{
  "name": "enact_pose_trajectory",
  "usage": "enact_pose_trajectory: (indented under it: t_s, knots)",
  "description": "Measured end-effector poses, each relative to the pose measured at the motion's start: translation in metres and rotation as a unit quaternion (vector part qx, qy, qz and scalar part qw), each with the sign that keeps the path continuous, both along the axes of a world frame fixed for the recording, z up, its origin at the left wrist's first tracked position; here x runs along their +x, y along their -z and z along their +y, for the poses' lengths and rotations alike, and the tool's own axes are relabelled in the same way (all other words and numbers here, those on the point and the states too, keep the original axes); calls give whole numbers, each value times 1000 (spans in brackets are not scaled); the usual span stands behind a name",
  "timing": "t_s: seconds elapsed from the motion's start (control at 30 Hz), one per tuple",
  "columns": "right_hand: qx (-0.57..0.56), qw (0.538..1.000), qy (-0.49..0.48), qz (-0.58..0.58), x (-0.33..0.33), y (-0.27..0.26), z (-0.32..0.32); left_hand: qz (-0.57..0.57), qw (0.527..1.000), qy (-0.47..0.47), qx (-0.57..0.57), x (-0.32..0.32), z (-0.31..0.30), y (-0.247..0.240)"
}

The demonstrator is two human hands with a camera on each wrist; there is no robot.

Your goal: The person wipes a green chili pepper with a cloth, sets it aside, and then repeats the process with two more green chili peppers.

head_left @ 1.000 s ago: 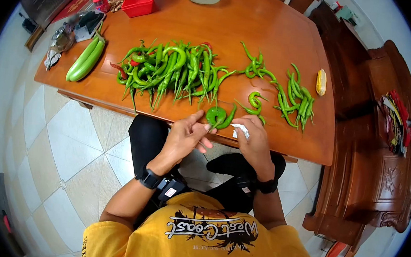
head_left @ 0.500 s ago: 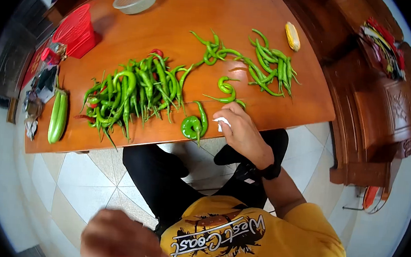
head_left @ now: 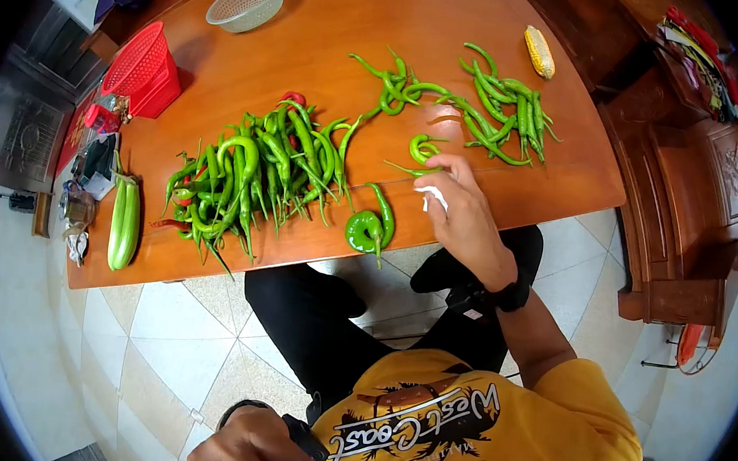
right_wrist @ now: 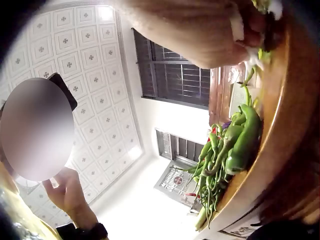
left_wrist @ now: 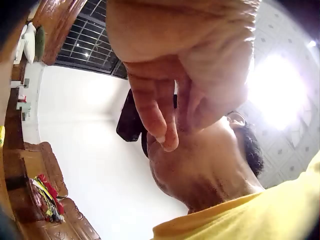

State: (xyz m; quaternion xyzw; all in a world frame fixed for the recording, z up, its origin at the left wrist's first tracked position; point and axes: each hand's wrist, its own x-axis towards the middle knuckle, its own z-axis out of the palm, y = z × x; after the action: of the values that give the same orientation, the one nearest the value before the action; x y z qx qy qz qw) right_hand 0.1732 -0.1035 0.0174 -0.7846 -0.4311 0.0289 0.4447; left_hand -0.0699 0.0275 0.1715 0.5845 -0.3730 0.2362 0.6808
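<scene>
My right hand (head_left: 469, 221) rests by the table's front edge with a crumpled white tissue (head_left: 432, 197) pinched between thumb and fingers. Just beyond its fingertips lies a curled green chili pepper (head_left: 421, 149), partly covered by the hand. To its left, a coiled green pepper (head_left: 363, 230) and a curved one (head_left: 386, 210) lie at the edge. My left hand (head_left: 252, 448) is raised off the table; in the left wrist view that hand (left_wrist: 180, 60) is in front of the chin, fingers loosely bent and holding nothing visible.
A big heap of green peppers (head_left: 266, 166) with a few red ones lies left of centre. Smaller pepper groups (head_left: 517, 112) and a corn cob (head_left: 539, 53) are at right. Long green eggplants (head_left: 125, 224), a red basket (head_left: 151, 83) and a pale colander (head_left: 246, 4) stand farther left.
My left hand has left the coiled pepper and risen toward the face. The right hand, still holding the tissue, has shifted toward the curled pepper; the head view has turned.
</scene>
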Motion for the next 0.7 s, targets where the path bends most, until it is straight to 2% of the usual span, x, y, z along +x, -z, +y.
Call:
enact_pose_trajectory:
  t_s: [0.1,0.13,0.23,0.27,0.37,0.4,0.5,0.53,0.6,0.67,0.7]
  knots:
    - [29,998,18,-55,5,1,7,-51,998,-14,-41,7,-7,1]
    - [18,998,20,-56,6,2,9,26,999,32,-16,3,2,-5]
    - [3,998,30,-60,10,3,13,-17,998,64,2,6,0,-9]
    - [7,998,34,-61,12,3,14,-25,999,22,-18,0,-6,-5]
    - [17,994,48,-101,18,2,15,-49,999,10,-4,0,-3,-4]
    - [21,991,54,-121,19,2,15,-40,999,-2,-15,-1,-5,-4]
    - [-6,996,48,-78,23,4,17,38,997,49,56,3,8,-13]
    - [11,995,52,-90,25,4,18,-62,998,24,15,12,2,-4]
    - [47,991,56,-114,29,4,21,-25,999,48,5,5,18,10]
    - [120,989,51,-64,28,-5,20,-94,988,-102,-68,24,8,40]
    - [157,986,47,-38,26,-11,20,-18,983,-176,-54,20,9,40]
